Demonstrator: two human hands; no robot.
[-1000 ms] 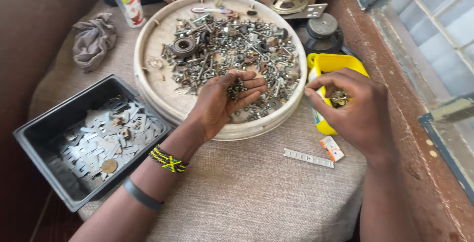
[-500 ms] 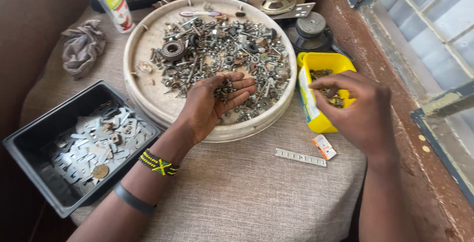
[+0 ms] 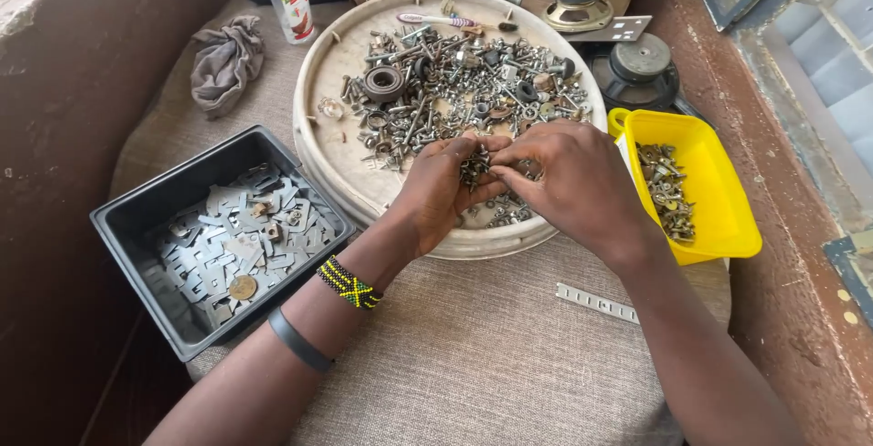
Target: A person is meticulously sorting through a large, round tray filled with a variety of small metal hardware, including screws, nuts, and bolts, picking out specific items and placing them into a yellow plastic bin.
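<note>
At centre frame the left hand point(image 3: 436, 196) cups a small heap of screws point(image 3: 474, 171) over the near edge of the round tray point(image 3: 327, 91), while the right hand point(image 3: 568, 182) pinches into that heap with narrowed fingertips: sorting appears mid-pick. The next move likely calls for carrying one piece to the yellow tub point(image 3: 718, 200) (right of frame). Half a second ago the right hand was at that tub; now both hands meet.

Crumpled grey rag point(image 3: 224, 62) — speaker point(image 3: 642, 66) — perforated metal strip point(image 3: 597, 302) on cloth.
</note>
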